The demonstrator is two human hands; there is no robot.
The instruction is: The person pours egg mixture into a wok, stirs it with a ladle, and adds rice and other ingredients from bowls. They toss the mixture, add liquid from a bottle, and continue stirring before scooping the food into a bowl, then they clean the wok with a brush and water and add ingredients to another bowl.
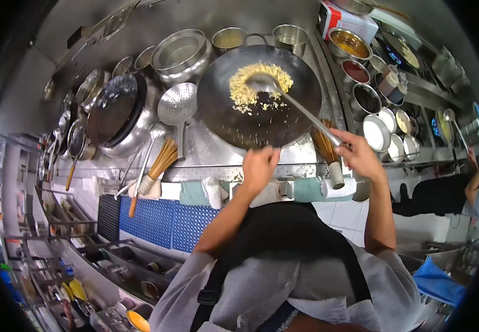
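A large black wok (223,110) holds yellowish fried rice (245,83), heaped towards its far side with loose grains scattered nearer me. My left hand (259,167) is closed on the wok's near rim; the exact part under the fingers is hidden. In my right hand (358,156) is the handle of a long metal ladle (305,110). The ladle's bowl rests in or just over the rice. Close to my right hand, a bamboo wok brush (324,145) stands at the right of the wok.
A perforated skimmer (177,105) and another bamboo brush (159,160) lie left of the wok. Metal pots (180,52) stand behind. Seasoning containers (376,133) line the right side. Folded cloths (198,192) lie along the front edge. Another person (444,193) works at far right.
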